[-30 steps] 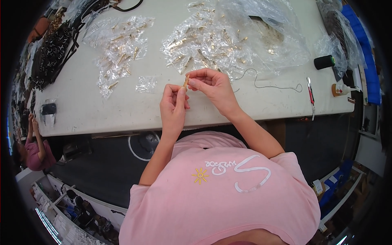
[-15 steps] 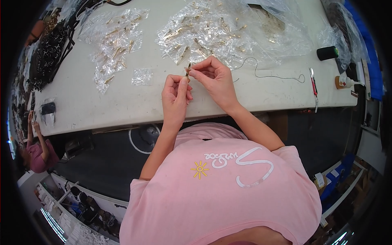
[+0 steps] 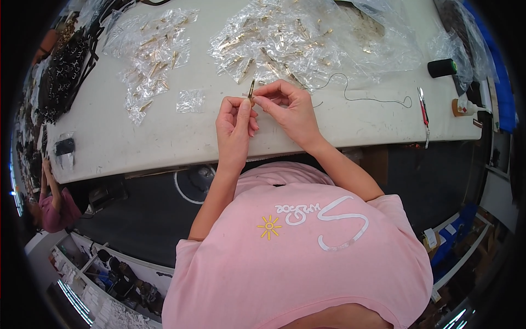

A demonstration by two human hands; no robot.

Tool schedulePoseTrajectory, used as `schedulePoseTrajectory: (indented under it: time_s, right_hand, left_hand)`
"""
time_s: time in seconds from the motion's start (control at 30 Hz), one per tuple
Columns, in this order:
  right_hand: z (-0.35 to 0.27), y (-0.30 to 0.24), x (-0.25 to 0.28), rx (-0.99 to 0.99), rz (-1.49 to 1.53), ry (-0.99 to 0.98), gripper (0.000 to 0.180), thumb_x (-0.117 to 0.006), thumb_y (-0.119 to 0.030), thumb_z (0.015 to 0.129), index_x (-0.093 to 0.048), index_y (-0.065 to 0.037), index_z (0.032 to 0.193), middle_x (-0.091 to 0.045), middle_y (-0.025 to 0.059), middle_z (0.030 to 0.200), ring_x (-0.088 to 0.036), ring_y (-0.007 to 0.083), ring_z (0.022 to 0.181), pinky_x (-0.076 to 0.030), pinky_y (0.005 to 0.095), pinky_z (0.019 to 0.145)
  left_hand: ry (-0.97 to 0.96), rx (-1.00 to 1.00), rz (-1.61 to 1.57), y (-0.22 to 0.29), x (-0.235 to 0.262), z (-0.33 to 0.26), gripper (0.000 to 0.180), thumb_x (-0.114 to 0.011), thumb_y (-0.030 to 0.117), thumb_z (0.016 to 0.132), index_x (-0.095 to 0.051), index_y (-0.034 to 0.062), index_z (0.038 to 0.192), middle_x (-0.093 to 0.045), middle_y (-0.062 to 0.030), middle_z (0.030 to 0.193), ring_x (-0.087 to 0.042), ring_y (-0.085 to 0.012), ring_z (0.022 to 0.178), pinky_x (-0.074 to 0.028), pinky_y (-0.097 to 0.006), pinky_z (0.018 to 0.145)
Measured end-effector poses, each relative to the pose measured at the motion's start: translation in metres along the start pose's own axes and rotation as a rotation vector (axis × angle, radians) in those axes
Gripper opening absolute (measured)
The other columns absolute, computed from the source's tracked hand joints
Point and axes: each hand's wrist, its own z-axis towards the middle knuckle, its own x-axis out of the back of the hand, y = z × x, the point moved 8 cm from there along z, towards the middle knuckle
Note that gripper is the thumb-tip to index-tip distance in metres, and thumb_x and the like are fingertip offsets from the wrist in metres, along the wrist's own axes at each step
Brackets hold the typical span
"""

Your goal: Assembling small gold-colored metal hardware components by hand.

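Left hand (image 3: 234, 122) and right hand (image 3: 289, 107) both pinch small metal clip (image 3: 251, 89), just below clear packet pile (image 3: 307, 38) on white table (image 3: 164, 137)

White tabletop (image 3: 164, 137). Lying on it: heaps of clear plastic packets (image 3: 307, 41) with brass-coloured pieces, one small empty packet (image 3: 190, 101), a loose dark thread (image 3: 361, 97), a red-handled tool (image 3: 423, 114), a black spool (image 3: 441, 67), black hardware (image 3: 63, 82) at far left.
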Motion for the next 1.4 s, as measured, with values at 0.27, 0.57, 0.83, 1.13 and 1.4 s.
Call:
schedulePoseTrajectory:
  time_s: [0.27,0.57,0.83,1.13,1.4]
  right_hand:
    - [-0.003,-0.013,0.003,0.16,-0.108,0.06,0.01,-0.069,-0.005,0.086,-0.07,0.0,0.094,-0.072,0.0069,0.088,-0.069,0.0108,0.079,-0.055,0.0246,0.069]
    - [-0.014,-0.055,0.05,0.421,-0.408,0.178,0.009,-0.07,-0.008,0.084,-0.069,-0.004,0.093,-0.07,0.0074,0.088,-0.067,0.0178,0.071,-0.053,0.0293,0.066]
    - [-0.039,-0.051,0.091,0.3,-0.956,0.12,0.009,-0.072,-0.013,0.08,-0.065,-0.008,0.082,-0.058,0.0065,0.077,-0.061,0.0235,0.077,-0.049,0.0362,0.075]
    - [-0.035,-0.062,0.074,0.232,-0.752,-0.03,0.012,-0.072,-0.015,0.077,-0.063,-0.007,0.077,-0.057,0.0067,0.079,-0.059,0.0236,0.074,-0.048,0.0365,0.069]
    - [-0.039,-0.081,0.077,0.123,-0.445,-0.034,0.009,-0.071,-0.009,0.085,-0.065,-0.003,0.087,-0.06,0.0014,0.084,-0.055,0.01,0.075,-0.047,0.0251,0.069]
  left_hand:
    - [-0.007,-0.008,0.014,0.001,-0.003,0.0,0.014,-0.054,0.018,0.102,-0.053,0.0047,0.097,-0.057,-0.0016,0.08,-0.05,-0.0036,0.063,-0.039,-0.018,0.054]
    - [0.064,-0.161,0.39,0.024,0.027,-0.006,0.016,-0.058,0.018,0.1,-0.06,0.0029,0.099,-0.061,0.0001,0.081,-0.051,-0.004,0.066,-0.041,-0.019,0.059]
    - [0.173,-0.255,0.995,0.053,0.041,-0.006,0.015,-0.065,0.008,0.091,-0.067,0.001,0.104,-0.063,-0.0033,0.083,-0.052,-0.0081,0.061,-0.043,-0.024,0.055]
    - [-0.259,-0.405,0.665,0.058,-0.073,-0.021,0.035,-0.056,-0.004,0.09,-0.062,0.0031,0.124,-0.066,-0.0076,0.103,-0.058,-0.008,0.072,-0.049,-0.023,0.068]
    - [-0.525,-0.201,0.397,0.03,-0.094,-0.01,0.023,-0.055,-0.002,0.094,-0.066,-0.0004,0.115,-0.065,-0.0083,0.091,-0.062,-0.0105,0.077,-0.049,-0.023,0.067]
